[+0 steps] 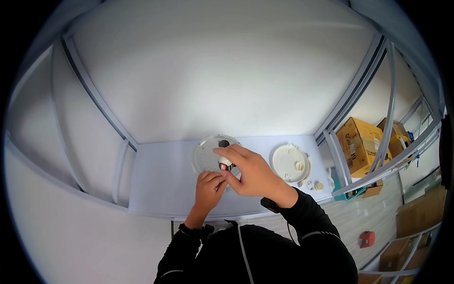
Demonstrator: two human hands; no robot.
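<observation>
My right hand (250, 173) grips a small white object with a black and red label (225, 164) from above, thumb on its near side. Its full shape is hidden by the fingers. Just below, my left hand (208, 189) has its fingers bent and pressed together, the tips close to the bottom of the labelled object. What lies between those fingertips is hidden. Both hands are over the near part of a round, pale grey disc (202, 158) lying on the white table (161, 180). A dark round spot (223, 143) shows on the disc's far side.
A round white shallow housing (283, 161) lies to the right with a small cream part (299, 165) inside. Near it are a small white round piece (310, 185) and a cream piece (318, 186). Frame posts flank the table; cardboard boxes (362, 146) stand beyond the right one.
</observation>
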